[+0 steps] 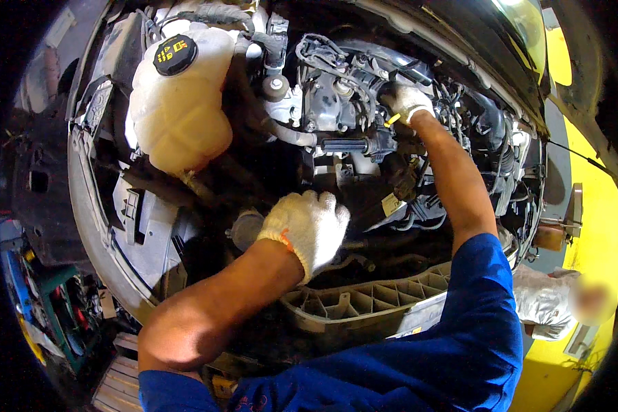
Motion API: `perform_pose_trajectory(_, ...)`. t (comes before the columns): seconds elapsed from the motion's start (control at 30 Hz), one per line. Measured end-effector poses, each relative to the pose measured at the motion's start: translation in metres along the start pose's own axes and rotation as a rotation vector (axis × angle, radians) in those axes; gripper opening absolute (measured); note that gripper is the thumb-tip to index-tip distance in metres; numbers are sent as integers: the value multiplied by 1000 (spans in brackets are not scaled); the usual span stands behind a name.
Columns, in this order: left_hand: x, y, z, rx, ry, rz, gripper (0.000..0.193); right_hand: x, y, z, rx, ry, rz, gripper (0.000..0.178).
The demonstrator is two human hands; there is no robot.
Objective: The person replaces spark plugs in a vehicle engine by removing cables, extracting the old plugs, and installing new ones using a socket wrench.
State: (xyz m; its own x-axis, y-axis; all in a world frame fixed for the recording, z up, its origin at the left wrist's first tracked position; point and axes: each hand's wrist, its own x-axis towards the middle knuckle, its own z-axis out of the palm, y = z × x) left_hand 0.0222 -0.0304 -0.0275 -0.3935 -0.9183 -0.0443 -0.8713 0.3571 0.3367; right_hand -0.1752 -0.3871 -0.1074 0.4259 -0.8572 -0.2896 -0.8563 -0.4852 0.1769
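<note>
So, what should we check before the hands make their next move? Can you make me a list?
1. Both hands gloved: ok; the left hand and right hand are covered.
2. Forearms covered: not ok; both are bare.
3. Black cap on the pale tank: ok, it's on; how tight, cannot tell.
4. Left fingers holding something: cannot tell; they curl out of sight.
5. Right hand gripping the yellow piece beside it: cannot tell.
</note>
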Motion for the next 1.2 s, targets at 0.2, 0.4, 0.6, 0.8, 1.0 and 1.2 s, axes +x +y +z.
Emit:
perform_pose_trajectory(0.2,-6,2,-4,36,-174,4,19,-9,-16,-15,-10,-47,102,44)
perform_pose_trajectory(0.4,-6,3,-14,-39,-410,18,27,4,-1,7,-16,-17,19,48)
perform_pose_trajectory(0.6,-4,0,-14,-26,-441,1,32,-1,-2,6,54,120,-74,49)
perform_pose_trajectory(0.8,-3,0,-14,-60,-455,-60,32,-10,-12,-6,16,22,40,45)
perform_pose_trajectory(1.0,-4,-2,-10,-63,-435,-34,32,-12,-11,-1,128,36,62,45)
perform_pose_trajectory(1.2,-4,0,-13,-77,-402,-29,30,7,12,17,108,52,-57,43)
